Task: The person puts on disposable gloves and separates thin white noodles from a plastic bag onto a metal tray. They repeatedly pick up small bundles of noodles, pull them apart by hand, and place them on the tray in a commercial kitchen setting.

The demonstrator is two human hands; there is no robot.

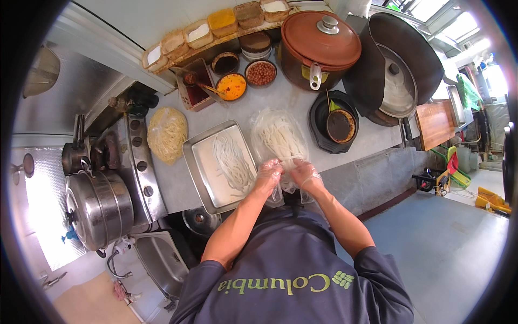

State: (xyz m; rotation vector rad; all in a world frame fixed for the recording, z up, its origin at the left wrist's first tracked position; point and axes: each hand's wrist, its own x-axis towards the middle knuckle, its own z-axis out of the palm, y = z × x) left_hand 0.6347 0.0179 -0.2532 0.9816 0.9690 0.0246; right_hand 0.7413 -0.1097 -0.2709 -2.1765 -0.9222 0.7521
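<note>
White noodles [279,135] lie in a clear plastic bag on the grey counter in front of me. My left hand [270,174], in a clear plastic glove, touches the near left side of the bundle. At its near right side is my right hand [306,175], gloved the same way, with fingers curled at the noodles; how firmly each hand grips is not clear. Left of the bag, a rectangular metal tray [194,170] holds a smaller heap of white noodles [232,162]. Farther left sits a clear bag of yellowish noodles [167,133].
Bowls of peanuts [261,73] and orange sauce [231,86] stand behind the tray. A brown lidded pot [321,40] stands at the back, with a black dish [317,117] holding a dark sauce bowl nearer. A gas stove [141,166] and steamer pot [99,206] are at left.
</note>
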